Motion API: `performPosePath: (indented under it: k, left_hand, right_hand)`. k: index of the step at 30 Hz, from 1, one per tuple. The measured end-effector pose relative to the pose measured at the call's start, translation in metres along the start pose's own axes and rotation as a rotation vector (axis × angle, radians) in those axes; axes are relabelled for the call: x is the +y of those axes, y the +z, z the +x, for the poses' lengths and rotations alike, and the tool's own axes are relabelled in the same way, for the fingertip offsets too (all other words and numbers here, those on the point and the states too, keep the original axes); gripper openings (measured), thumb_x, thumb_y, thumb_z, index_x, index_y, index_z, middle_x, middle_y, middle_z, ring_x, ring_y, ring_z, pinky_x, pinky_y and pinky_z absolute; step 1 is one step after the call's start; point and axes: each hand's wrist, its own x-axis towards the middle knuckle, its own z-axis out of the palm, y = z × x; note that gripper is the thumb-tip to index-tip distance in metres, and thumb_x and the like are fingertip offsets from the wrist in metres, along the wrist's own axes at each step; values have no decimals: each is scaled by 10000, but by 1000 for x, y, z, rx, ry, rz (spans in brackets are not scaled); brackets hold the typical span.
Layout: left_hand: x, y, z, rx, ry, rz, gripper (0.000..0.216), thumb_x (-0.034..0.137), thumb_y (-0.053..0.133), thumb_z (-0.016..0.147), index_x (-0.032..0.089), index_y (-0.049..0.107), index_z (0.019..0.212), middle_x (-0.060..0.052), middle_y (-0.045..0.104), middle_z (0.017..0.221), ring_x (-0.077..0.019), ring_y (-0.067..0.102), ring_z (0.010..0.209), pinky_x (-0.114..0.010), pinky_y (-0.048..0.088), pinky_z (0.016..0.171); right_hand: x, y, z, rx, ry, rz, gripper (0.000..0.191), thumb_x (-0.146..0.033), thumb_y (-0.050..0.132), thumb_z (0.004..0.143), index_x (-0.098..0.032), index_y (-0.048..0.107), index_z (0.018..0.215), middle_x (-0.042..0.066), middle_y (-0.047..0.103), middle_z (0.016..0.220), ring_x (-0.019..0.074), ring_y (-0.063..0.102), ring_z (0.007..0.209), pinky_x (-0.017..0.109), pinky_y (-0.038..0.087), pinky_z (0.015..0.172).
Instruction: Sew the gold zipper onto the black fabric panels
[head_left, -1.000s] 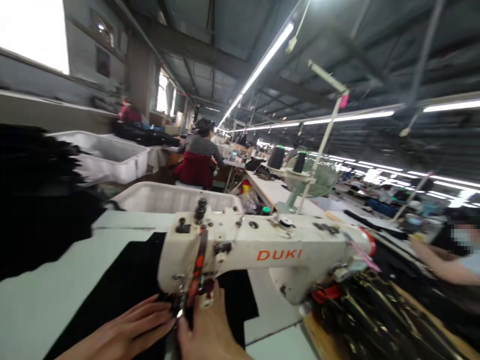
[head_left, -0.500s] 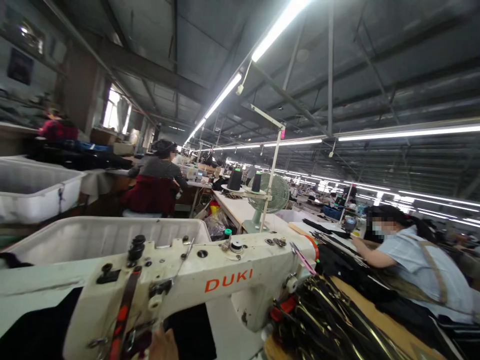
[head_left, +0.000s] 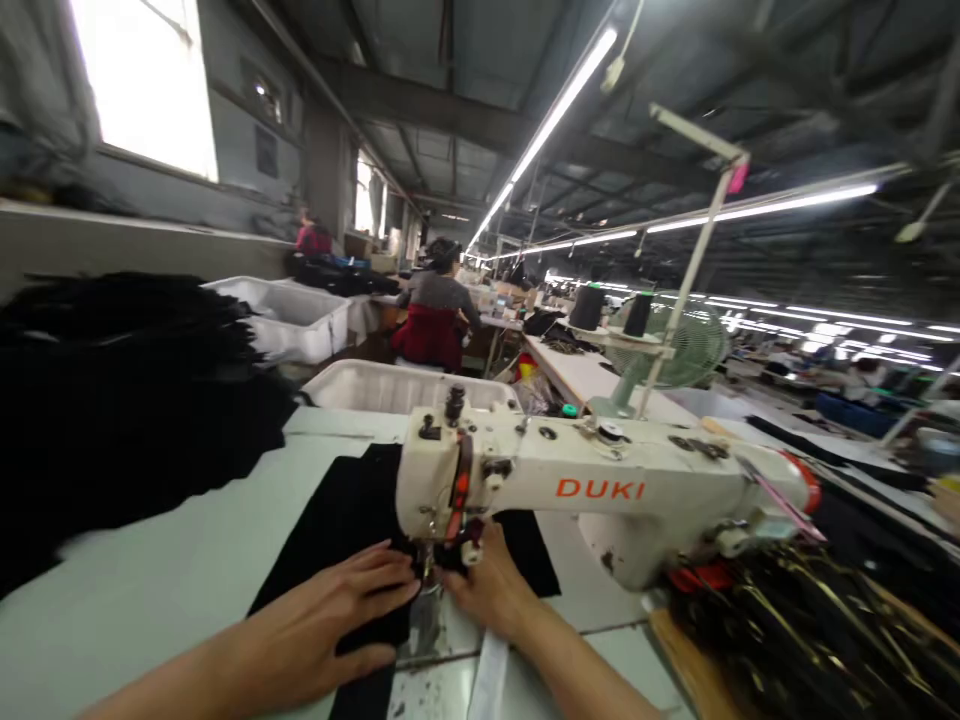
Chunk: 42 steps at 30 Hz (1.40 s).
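Black fabric lies flat on the pale table under the head of a white sewing machine lettered DUKI. My left hand rests on this fabric left of the needle, palm down, fingers stretched out. Right of the needle, my right hand is closed at the fabric's edge, its fingertips partly hidden by the machine head. The presser foot stands between both hands. A pale strip runs from beneath my right wrist toward the front edge.
A tall stack of black fabric pieces stands at left. Behind the machine is a white bin. Black strips with gold edges are heaped at right. A thread stand and fan rise behind. A co-worker sits ahead.
The view has swung left and down, so the machine appears further right. My left hand and the fabric stack have come into view, and more of my right hand shows.
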Motion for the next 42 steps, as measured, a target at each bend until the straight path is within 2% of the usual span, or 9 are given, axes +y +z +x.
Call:
performPosePath:
  k: [3, 10, 16, 22, 29, 32, 34, 37, 42]
  left_hand:
    - [12, -26, 7, -189, -23, -13, 525, 382, 592, 936, 144, 524, 1399, -150, 510, 1441, -326, 439, 1356, -487, 354, 1125]
    - [15, -21, 9, -86, 24, -68, 533, 293, 683, 871, 128, 565, 1364, -180, 560, 1389, -333, 493, 1316, -498, 336, 1130]
    - [10, -18, 5, -53, 36, -59, 514, 299, 651, 894, 195, 545, 1386, -134, 552, 1409, -309, 481, 1329, -489, 370, 1111]
    - [8, -18, 5, -56, 70, -44, 511, 309, 637, 906, 210, 536, 1396, -126, 563, 1404, -296, 491, 1324, -474, 374, 1110]
    - [4, -15, 4, -8, 84, -55, 510, 313, 651, 896, 212, 548, 1386, -118, 577, 1392, -288, 519, 1304, -473, 367, 1120]
    - [8, -18, 6, -60, 73, 6, 507, 305, 646, 898, 181, 552, 1381, -132, 575, 1393, -286, 518, 1306, -463, 366, 1131]
    - [11, -19, 7, -77, 79, 40, 487, 301, 630, 908, 177, 559, 1373, -131, 577, 1391, -281, 519, 1305, -446, 376, 1133]
    - [15, -20, 9, -92, 79, 56, 428, 314, 590, 936, 193, 582, 1346, -110, 596, 1372, -265, 541, 1283, -400, 418, 1111]
    - [9, -11, 4, -81, 44, 30, 480, 341, 567, 957, 272, 498, 1428, -57, 561, 1420, -260, 533, 1294, -403, 408, 1109]
  right_hand:
    - [0, 12, -7, -31, 53, 25, 315, -170, 684, 805, -189, 668, 1118, 141, 657, 1160, 344, 566, 1136, 529, 478, 950]
    - [-11, 25, -10, 16, 144, -56, 284, -163, 643, 822, -172, 671, 1105, 149, 678, 1086, 372, 564, 1140, 554, 460, 949]
    - [-4, 28, -14, 41, 92, -110, 257, -136, 680, 770, -186, 691, 1022, 140, 685, 1064, 356, 616, 1051, 544, 490, 917]
    - [2, 45, 0, 81, 61, -190, 342, -85, 622, 808, -153, 658, 1142, 172, 676, 1118, 356, 603, 1080, 561, 491, 923]
    - [0, -7, -19, 54, -64, -194, 425, -155, 700, 785, -149, 594, 1196, 155, 647, 1167, 331, 596, 1062, 501, 525, 901]
    - [-9, -24, -30, 105, -285, -175, 318, -110, 612, 877, -184, 591, 1186, 96, 669, 1128, 285, 598, 1040, 471, 496, 936]
    - [-12, -23, -29, 125, -387, -116, 305, -62, 586, 893, -206, 607, 1161, 46, 698, 1071, 235, 622, 999, 399, 492, 946]
    - [-9, -9, -22, 113, -337, -57, 274, -74, 654, 869, -222, 635, 1099, 13, 717, 1016, 202, 645, 974, 322, 510, 918]
    - [-3, 4, -19, 39, -320, -46, 244, -90, 636, 891, -213, 624, 1102, 12, 721, 1016, 207, 658, 967, 352, 508, 946]
